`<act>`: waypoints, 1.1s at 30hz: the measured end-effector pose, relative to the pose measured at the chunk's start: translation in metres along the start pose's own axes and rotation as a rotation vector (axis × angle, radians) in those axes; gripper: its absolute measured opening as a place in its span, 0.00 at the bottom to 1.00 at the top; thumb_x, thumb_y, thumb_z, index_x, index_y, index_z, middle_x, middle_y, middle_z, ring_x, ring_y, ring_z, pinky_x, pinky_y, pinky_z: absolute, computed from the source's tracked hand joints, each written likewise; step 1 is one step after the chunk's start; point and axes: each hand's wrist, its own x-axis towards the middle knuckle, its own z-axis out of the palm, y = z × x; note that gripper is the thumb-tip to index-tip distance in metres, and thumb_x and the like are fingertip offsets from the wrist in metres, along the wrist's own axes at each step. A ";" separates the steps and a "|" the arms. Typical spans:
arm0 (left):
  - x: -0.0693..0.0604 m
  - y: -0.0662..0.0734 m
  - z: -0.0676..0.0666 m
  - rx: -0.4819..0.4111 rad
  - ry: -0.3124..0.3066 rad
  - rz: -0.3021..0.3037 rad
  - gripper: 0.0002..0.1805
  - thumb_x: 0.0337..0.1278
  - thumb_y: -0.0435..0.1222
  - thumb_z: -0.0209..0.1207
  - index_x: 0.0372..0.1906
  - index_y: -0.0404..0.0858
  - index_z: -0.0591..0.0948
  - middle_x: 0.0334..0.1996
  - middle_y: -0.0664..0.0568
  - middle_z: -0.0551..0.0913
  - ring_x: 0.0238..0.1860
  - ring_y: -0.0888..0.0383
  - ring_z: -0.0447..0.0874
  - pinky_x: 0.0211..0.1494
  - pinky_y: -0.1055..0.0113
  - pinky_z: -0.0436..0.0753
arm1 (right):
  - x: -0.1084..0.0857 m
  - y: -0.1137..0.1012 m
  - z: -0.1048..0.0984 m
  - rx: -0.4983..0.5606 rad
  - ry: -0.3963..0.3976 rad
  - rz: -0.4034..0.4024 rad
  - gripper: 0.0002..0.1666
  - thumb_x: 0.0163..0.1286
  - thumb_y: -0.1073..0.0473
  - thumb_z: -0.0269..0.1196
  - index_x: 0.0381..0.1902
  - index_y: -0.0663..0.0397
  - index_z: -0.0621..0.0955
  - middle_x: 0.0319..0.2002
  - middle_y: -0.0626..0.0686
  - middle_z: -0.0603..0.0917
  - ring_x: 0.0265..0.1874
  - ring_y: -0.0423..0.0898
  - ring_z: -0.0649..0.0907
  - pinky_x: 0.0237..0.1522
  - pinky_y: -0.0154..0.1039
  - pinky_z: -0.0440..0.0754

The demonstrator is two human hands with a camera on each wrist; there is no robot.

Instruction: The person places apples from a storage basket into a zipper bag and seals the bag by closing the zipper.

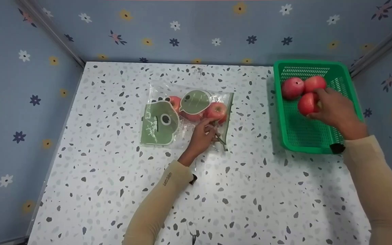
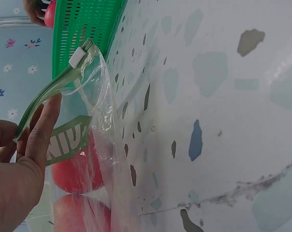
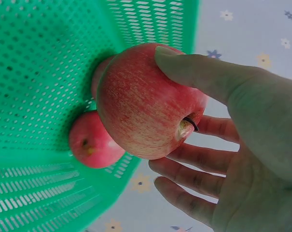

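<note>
In the head view, my right hand (image 1: 335, 109) grips a red apple (image 1: 307, 104) over the green basket (image 1: 286, 141). The right wrist view shows thumb and fingers around this apple (image 3: 141, 104), its stem toward the palm. Two other apples (image 1: 293, 88) lie at the basket's far end. My left hand (image 1: 202, 136) pinches the zip edge of a clear zipper bag (image 1: 158, 127) printed with green cartoon shapes. Several apples (image 1: 216, 111) lie inside the bag. In the left wrist view, a white slider (image 2: 77, 57) sits near the end of the green zip strip (image 2: 44, 94).
The bag lies flat on a white speckled table (image 1: 250, 190), left of the basket. Blue flowered panels (image 1: 199, 30) stand at the back and both sides. The basket's far right corner is close to the right panel (image 1: 391, 88).
</note>
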 end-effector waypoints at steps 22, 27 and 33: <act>-0.002 0.001 0.000 0.000 0.000 -0.011 0.20 0.77 0.23 0.51 0.68 0.23 0.73 0.53 0.39 0.74 0.43 0.59 0.82 0.40 0.66 0.91 | -0.006 -0.051 0.003 -0.057 0.152 -0.156 0.49 0.55 0.60 0.83 0.69 0.67 0.71 0.53 0.70 0.78 0.48 0.69 0.80 0.43 0.71 0.83; -0.002 -0.001 0.001 0.007 0.012 -0.002 0.20 0.76 0.23 0.51 0.67 0.21 0.72 0.51 0.41 0.74 0.41 0.60 0.82 0.39 0.68 0.91 | -0.006 -0.059 0.005 -0.050 0.165 -0.158 0.49 0.55 0.59 0.83 0.69 0.66 0.71 0.55 0.69 0.78 0.49 0.68 0.79 0.45 0.72 0.82; -0.001 -0.001 0.002 -0.013 0.013 0.002 0.20 0.75 0.23 0.51 0.67 0.21 0.72 0.49 0.42 0.74 0.40 0.61 0.82 0.38 0.68 0.91 | -0.006 -0.072 0.009 -0.048 0.183 -0.183 0.50 0.53 0.60 0.84 0.70 0.64 0.72 0.60 0.69 0.78 0.53 0.68 0.78 0.49 0.73 0.81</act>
